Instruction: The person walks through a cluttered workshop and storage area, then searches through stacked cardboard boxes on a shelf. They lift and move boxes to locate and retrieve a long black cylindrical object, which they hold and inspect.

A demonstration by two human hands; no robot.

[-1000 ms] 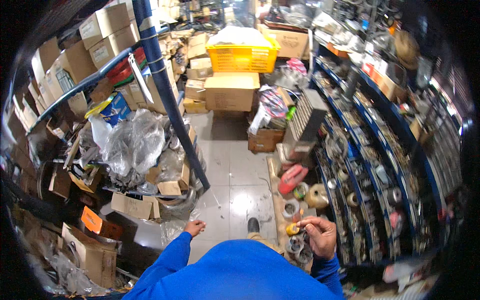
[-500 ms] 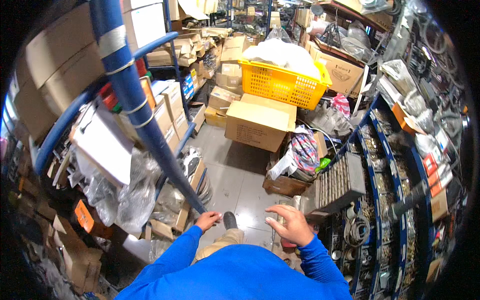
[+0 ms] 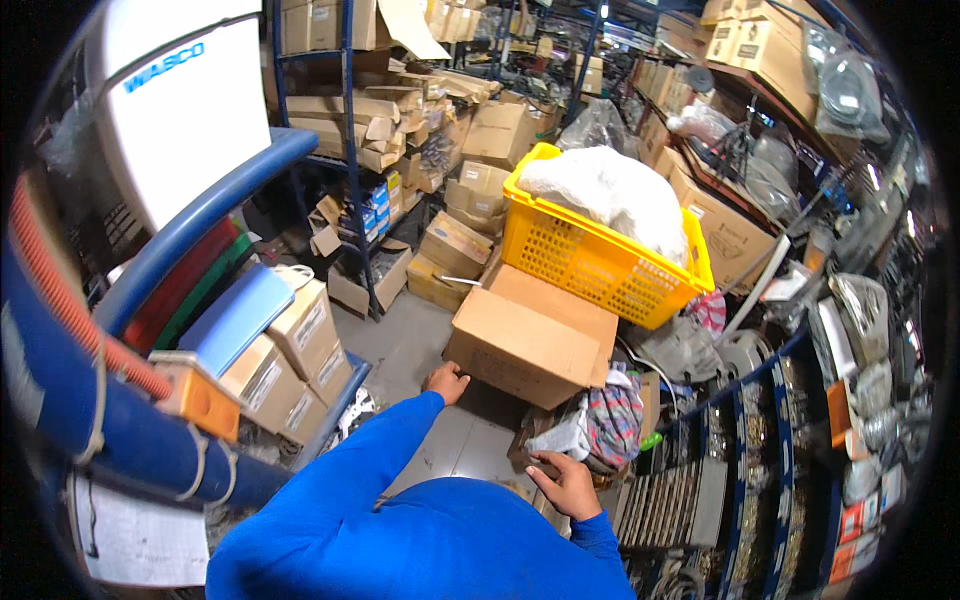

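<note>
My left hand [image 3: 446, 383] reaches forward over the floor at the near left corner of a large cardboard box [image 3: 520, 345], its fingers loosely bent and nothing visible in them. Whether it touches the box, I cannot tell. My right hand [image 3: 566, 484] hovers lower and to the right, thumb and fingers apart, holding nothing. Just beyond it lies a bundle of plaid cloth [image 3: 612, 420]. On the cardboard box's far side, a yellow plastic crate [image 3: 590, 265] carries a large white plastic-wrapped bundle [image 3: 610, 195].
A thick blue rail [image 3: 215, 235] curves along my left, beside small cartons [image 3: 300, 335] on a shelf. Blue racks of small-parts bins [image 3: 745, 470] line the right. Grey tiled floor [image 3: 395, 330] runs between the shelving and the cardboard box. More cartons [image 3: 465, 245] are stacked farther back.
I have moved forward, so the cardboard box and crate appear closer. My left hand has moved away from the blue post and out toward the box. My right hand remains raised and without anything held.
</note>
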